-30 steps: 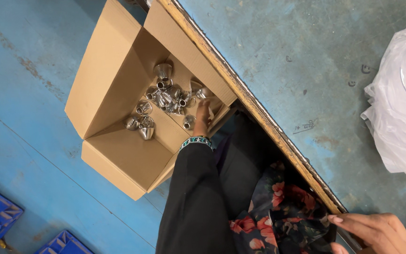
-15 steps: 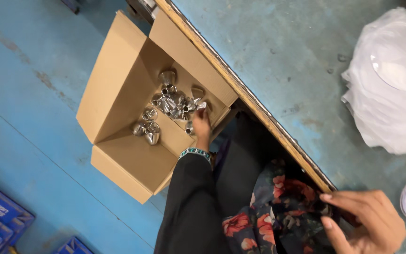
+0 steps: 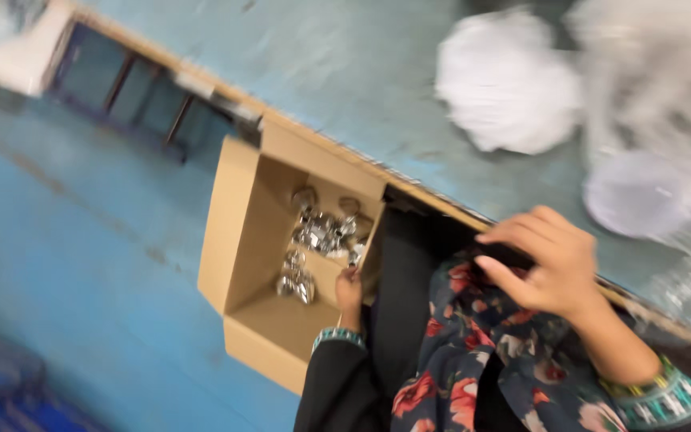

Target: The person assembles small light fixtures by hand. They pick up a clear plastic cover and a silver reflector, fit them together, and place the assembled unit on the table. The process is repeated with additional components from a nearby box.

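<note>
Toward the left of the frame, standing on the blue painted floor (image 3: 81, 264), is an open brown cardboard box (image 3: 237, 240). Its long axis runs from the upper part of the frame down toward the lower middle, and its open mouth faces up at us. Inside, toward its upper right corner, lies a heap of small shiny silver metal fittings (image 3: 325, 232), with a few more just below it; the picture is too blurred for us to tell which way any single fitting points.

Our left hand (image 3: 349, 290) reaches into the box at the lower edge of the heap, fingers curled in narrow; we cannot tell whether they already hold a fitting. We judge this to be the picking step: taking fittings out of the box. The next move would call for a firm pinch on one piece and a lift clear of the box wall.

Further right, our right hand (image 3: 549, 264) rests with fingers curved over the edge of the pale blue table (image 3: 345, 72), holding nothing we can make out. At upper right, crumpled white plastic bags (image 3: 505, 80) lie on the table.
</note>
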